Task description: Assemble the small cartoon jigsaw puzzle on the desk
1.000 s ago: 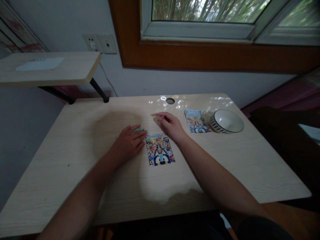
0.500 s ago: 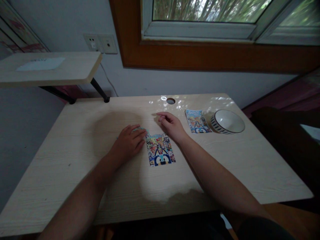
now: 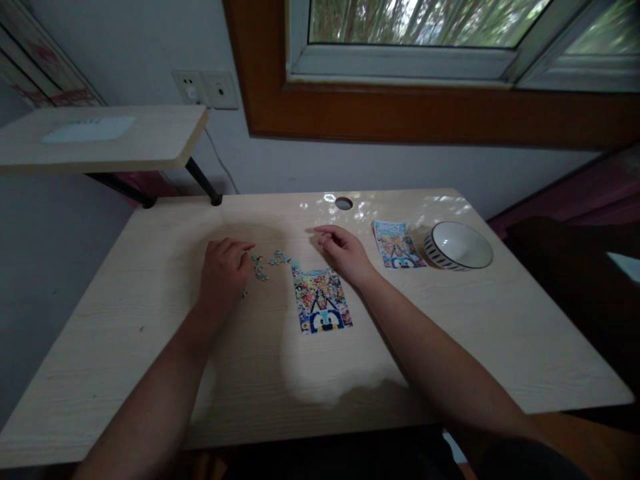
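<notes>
A jigsaw puzzle (image 3: 324,303) with a blue cartoon dog's face lies flat on the table, its pieces joined; the upper edge is uneven. To its left are several small loose puzzle pieces (image 3: 259,268). My left hand (image 3: 226,272) rests palm down at the left side of those pieces, fingers stretched to the right; one piece shows by its lower edge, and what lies beneath the palm is hidden. Just above the puzzle's top right corner, my right hand (image 3: 345,250) rests on the table, index finger out and the others loosely curled, with nothing visible in it.
A picture sheet (image 3: 399,245) with the same dog lies at the back right, beside a white bowl (image 3: 463,245) with dark stripes. A cable hole (image 3: 343,204) is near the table's back edge. A raised shelf (image 3: 165,137) stands at the back left.
My left hand has drawn back to the left from beside the puzzle, uncovering several loose pieces. My right hand and the puzzle have stayed put.
</notes>
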`<action>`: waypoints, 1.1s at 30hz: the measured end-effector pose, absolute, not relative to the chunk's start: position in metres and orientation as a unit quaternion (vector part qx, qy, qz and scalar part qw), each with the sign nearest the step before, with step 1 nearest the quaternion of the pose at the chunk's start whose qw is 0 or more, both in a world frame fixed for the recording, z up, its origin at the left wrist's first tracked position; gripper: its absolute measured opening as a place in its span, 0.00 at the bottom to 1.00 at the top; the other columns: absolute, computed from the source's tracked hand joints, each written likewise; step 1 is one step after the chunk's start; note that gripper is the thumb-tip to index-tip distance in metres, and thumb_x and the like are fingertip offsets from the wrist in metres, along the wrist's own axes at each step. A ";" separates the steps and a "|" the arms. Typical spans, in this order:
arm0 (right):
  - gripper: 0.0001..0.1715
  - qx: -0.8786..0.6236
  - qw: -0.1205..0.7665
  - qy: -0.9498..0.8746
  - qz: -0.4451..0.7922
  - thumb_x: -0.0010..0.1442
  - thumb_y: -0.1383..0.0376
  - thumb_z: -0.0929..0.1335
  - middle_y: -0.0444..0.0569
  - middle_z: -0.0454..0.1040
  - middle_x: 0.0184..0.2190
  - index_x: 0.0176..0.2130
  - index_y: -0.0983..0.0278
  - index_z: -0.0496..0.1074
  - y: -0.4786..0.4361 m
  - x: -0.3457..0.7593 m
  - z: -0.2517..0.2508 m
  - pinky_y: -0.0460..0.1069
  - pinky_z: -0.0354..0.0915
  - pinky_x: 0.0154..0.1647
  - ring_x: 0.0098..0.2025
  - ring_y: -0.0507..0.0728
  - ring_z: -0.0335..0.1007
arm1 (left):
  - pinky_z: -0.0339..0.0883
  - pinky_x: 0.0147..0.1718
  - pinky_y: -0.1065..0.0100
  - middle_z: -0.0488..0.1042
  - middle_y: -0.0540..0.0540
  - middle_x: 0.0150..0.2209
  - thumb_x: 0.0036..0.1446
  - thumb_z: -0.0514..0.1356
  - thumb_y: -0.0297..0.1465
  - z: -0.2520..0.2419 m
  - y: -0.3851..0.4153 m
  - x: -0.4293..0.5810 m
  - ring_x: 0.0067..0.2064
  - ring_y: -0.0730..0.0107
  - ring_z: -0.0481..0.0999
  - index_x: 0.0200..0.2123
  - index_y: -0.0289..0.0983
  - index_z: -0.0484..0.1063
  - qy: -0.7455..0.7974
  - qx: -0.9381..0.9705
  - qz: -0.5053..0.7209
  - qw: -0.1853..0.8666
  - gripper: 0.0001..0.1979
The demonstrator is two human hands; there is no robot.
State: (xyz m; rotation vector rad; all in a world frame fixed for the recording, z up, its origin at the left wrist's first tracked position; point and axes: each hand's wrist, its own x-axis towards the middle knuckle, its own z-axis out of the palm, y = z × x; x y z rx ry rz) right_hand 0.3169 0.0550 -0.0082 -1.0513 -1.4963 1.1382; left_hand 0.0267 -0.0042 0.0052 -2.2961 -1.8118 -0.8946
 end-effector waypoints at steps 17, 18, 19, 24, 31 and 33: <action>0.13 -0.436 0.452 -0.672 0.391 0.66 0.60 0.69 0.49 0.78 0.43 0.48 0.56 0.81 0.055 0.320 -0.008 0.58 0.67 0.50 0.43 0.58 0.72 | 0.66 0.57 0.47 0.79 0.41 0.43 0.65 0.58 0.35 0.000 0.006 -0.002 0.47 0.53 0.75 0.44 0.40 0.84 -0.635 -0.731 -0.250 -0.008 0.13; 0.12 -0.435 0.448 -0.679 0.386 0.66 0.60 0.69 0.49 0.78 0.43 0.47 0.56 0.81 0.055 0.320 -0.007 0.58 0.67 0.50 0.43 0.59 0.71 | 0.66 0.57 0.47 0.79 0.41 0.43 0.66 0.59 0.36 0.000 0.006 0.000 0.48 0.52 0.74 0.44 0.40 0.84 -0.634 -0.732 -0.251 -0.012 0.13; 0.12 -0.435 0.444 -0.684 0.382 0.66 0.60 0.69 0.49 0.78 0.43 0.47 0.56 0.81 0.055 0.320 -0.006 0.58 0.67 0.50 0.43 0.59 0.72 | 0.66 0.57 0.47 0.79 0.41 0.43 0.66 0.59 0.36 -0.001 0.005 0.001 0.48 0.52 0.74 0.44 0.40 0.84 -0.631 -0.733 -0.252 -0.014 0.13; 0.12 -0.446 0.461 -0.651 0.406 0.65 0.59 0.70 0.49 0.79 0.43 0.46 0.56 0.81 0.057 0.320 -0.007 0.57 0.67 0.50 0.44 0.58 0.72 | 0.64 0.59 0.47 0.77 0.42 0.45 0.67 0.61 0.36 -0.005 0.000 0.017 0.52 0.52 0.71 0.47 0.43 0.84 -0.592 -0.762 -0.262 -0.013 0.12; 0.19 -0.437 0.500 -0.548 0.509 0.67 0.50 0.68 0.47 0.75 0.36 0.47 0.59 0.79 0.062 0.321 -0.012 0.49 0.64 0.33 0.32 0.53 0.65 | 0.62 0.62 0.45 0.75 0.40 0.55 0.69 0.59 0.36 -0.002 -0.012 0.045 0.57 0.49 0.68 0.57 0.43 0.79 -0.514 -0.834 -0.202 -0.006 0.17; 0.18 -0.427 0.507 -0.543 0.515 0.67 0.50 0.67 0.47 0.74 0.35 0.47 0.59 0.79 0.063 0.321 -0.012 0.49 0.65 0.33 0.31 0.52 0.64 | 0.62 0.62 0.45 0.74 0.40 0.57 0.70 0.59 0.37 -0.002 -0.015 0.049 0.59 0.48 0.66 0.59 0.44 0.78 -0.509 -0.841 -0.181 -0.003 0.18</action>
